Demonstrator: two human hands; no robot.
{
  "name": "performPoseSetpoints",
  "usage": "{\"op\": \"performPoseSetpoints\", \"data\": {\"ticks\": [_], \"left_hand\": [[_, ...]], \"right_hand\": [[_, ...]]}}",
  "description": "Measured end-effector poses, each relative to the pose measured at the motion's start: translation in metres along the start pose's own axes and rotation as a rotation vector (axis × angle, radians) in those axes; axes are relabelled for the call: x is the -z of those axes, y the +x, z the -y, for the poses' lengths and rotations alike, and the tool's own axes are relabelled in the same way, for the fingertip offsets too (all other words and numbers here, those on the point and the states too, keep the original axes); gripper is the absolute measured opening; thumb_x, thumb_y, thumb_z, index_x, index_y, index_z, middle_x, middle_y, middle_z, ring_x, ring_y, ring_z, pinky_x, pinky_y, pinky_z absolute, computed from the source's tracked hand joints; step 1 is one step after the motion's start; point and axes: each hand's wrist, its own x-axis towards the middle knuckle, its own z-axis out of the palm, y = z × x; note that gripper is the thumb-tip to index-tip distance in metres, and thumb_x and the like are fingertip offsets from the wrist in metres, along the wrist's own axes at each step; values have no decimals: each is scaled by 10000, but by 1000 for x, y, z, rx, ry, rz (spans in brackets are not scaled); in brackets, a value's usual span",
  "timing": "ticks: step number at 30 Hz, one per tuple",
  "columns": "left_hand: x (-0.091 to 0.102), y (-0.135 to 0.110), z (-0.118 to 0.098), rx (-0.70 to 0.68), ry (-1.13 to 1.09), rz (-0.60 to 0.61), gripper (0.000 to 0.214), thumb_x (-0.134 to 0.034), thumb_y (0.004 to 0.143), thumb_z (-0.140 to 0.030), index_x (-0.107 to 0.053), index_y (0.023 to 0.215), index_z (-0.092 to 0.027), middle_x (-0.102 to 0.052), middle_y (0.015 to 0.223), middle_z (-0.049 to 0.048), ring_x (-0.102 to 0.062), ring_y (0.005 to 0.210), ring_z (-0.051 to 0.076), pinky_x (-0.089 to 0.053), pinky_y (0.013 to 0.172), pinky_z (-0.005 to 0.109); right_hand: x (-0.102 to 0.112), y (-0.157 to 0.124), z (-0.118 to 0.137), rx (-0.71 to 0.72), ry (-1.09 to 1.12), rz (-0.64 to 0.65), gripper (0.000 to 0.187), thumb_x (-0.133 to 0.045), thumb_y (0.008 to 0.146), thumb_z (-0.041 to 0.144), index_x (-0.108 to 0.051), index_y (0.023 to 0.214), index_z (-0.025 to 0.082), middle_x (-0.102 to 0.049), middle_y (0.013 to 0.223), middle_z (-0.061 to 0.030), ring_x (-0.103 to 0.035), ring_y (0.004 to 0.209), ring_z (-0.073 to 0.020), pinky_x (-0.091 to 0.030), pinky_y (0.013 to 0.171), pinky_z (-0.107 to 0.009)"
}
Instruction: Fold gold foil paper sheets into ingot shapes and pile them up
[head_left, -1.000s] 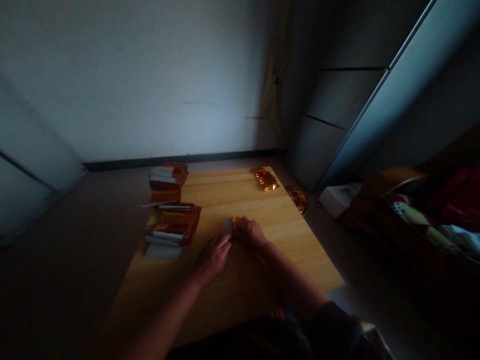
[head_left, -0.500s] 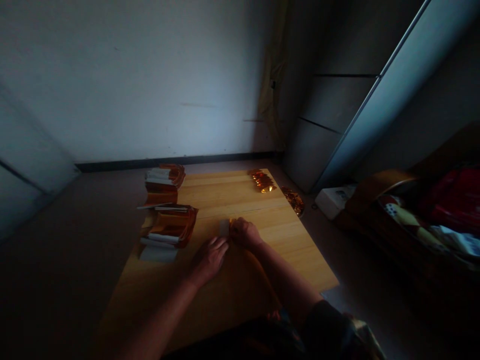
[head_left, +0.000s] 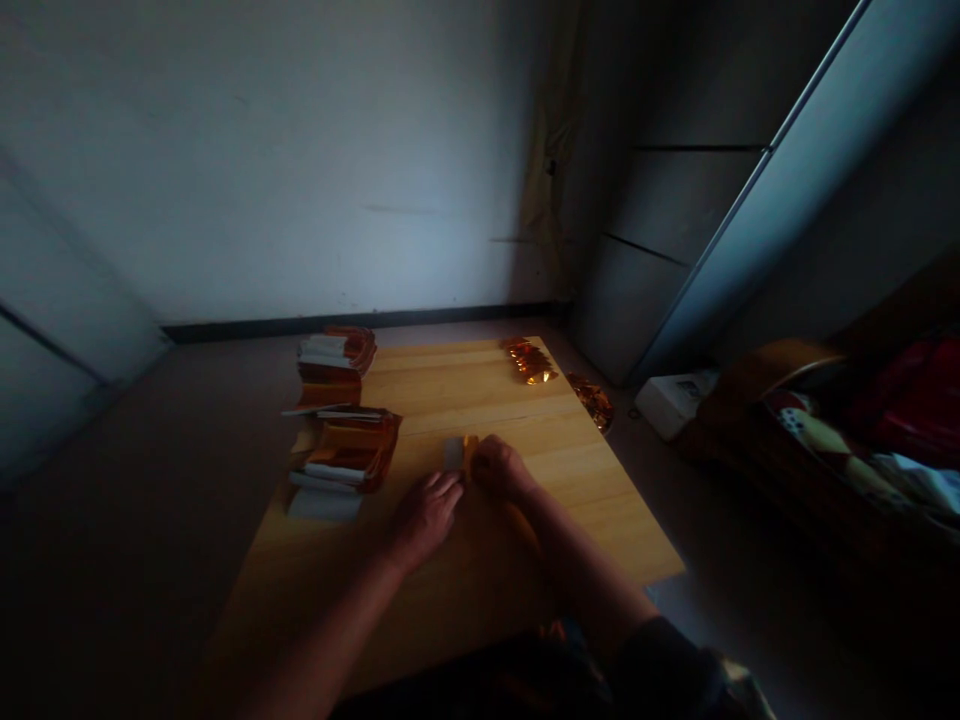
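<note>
A wooden table bore two stacks of orange foil at its left and gold foil scraps at its far edge. A foil piece with a pale strip was found between the hands, apparently pinched by the curled right hand. The left hand was placed just beside it, fingers loosely spread.

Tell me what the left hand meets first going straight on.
The orange foil strip at the right hand looks first in line, just past the left hand's fingertips; depth is unclear here, so the pale strip beside it might come first.
</note>
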Motion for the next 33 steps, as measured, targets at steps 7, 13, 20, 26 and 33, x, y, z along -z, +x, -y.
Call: {"op": "performPoseSetpoints", "data": {"ticks": [7,13,20,26,33], "left_hand": [[-1,1,2,-20,-9,-3,382,-447,749,-15,-608,1055,-177,-609,1183,70,-548,1040,204,-473,930,382],[-1,1,1,-14,-11,-30,398,-436,750,-6,-608,1065,-177,-630,1127,84,-565,1019,204,-487,911,385],[-2,2,2,-8,-18,-11,416,-450,742,0,-603,1082,-183,-622,1161,74,-559,1043,197,-484,928,376],[-3,3,4,-13,-35,-15,444,-454,721,11,-604,1088,-191,-620,1167,67,-566,1038,190,-483,935,375],[-1,2,3,14,-6,-3,466,-442,749,5,-589,1128,-222,-634,1119,56,-585,990,194,-508,886,367]], "right_hand": [[7,3,-3,37,56,-49,165,-553,669,-1,-584,650,160,-569,745,-11,-532,754,-122,-427,706,-210],[2,0,1,34,14,-48,96,-651,649,86,-591,664,160,-559,772,-15,-520,756,-135,-427,690,-225],[8,4,-7,24,69,-33,170,-555,686,2,-634,707,151,-616,797,-31,-571,765,-126,-450,717,-216],[8,5,-5,24,107,-96,177,-532,716,26,-647,733,160,-640,796,-31,-587,754,-130,-462,710,-227],[-1,5,13,51,54,59,160,-583,686,72,-667,785,165,-663,838,-19,-586,756,-132,-442,680,-205]]}}
